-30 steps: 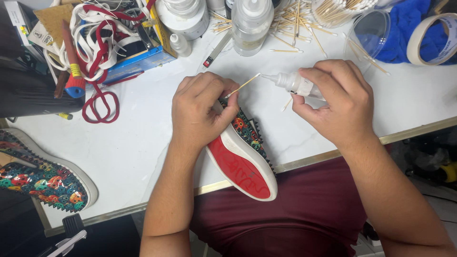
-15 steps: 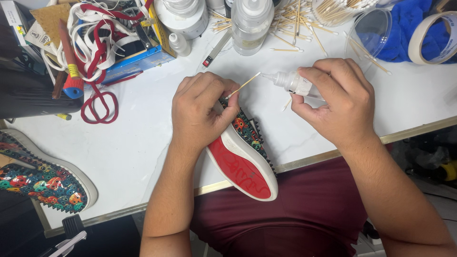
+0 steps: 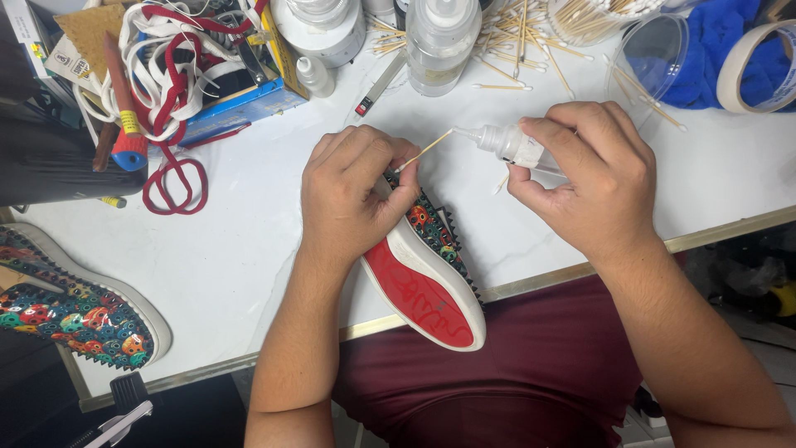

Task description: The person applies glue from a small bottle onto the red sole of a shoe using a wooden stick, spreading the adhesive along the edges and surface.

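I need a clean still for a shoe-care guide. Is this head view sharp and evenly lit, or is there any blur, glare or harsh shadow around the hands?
Head view: even, soft light on the white table, only faint shadows under the left hand and right hand; swab stick, dropper bottle and red-soled shoe are sharp; no strong glare; the table edge bows slightly from the wide lens.
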